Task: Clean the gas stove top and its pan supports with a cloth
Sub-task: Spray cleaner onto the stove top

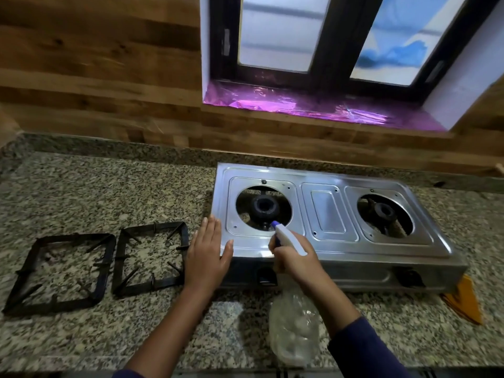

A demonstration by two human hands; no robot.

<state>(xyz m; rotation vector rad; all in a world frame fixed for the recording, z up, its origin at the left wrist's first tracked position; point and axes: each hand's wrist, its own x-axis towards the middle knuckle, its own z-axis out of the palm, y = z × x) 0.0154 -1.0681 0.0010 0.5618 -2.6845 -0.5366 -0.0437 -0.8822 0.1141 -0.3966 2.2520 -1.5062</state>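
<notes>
The steel two-burner stove (327, 211) sits on the speckled granite counter (109, 192), and I see both hands at its left front corner. My view of the left hand (207, 255) shows it flat and relaxed. Its straight fingers (210, 227) lie along the stove's left edge and the thumb rests on the top sheet.

The right hand (294, 261) grips the neck of a spray bottle (294, 331), with its fingers (274, 248) curled round the trigger. The white head and blue nozzle point past those fingers at the left burner (264, 207), just beyond them. The bottle's clear body hangs below the wrist, blurred, and I cannot tell how full it is.

The right burner (383, 212) lies well to the right of the fingers. Both burner wells are open, with nothing standing over them.

Two black square pan supports (73, 237) (152, 285) lie flat on the counter to the left of the left fingers. They sit side by side, the nearer one just beside the hand.

The right hand hides part of the stove's front panel, and one dark knob (266, 275) shows between the wrists.

An orange cloth (463, 301) pokes out at the stove's right front corner, partly tucked behind it.

Beyond the stove are a wood-panelled wall (95, 64) and a dark-framed window (275, 34). Its sill is lined with purple foil (300, 105).
</notes>
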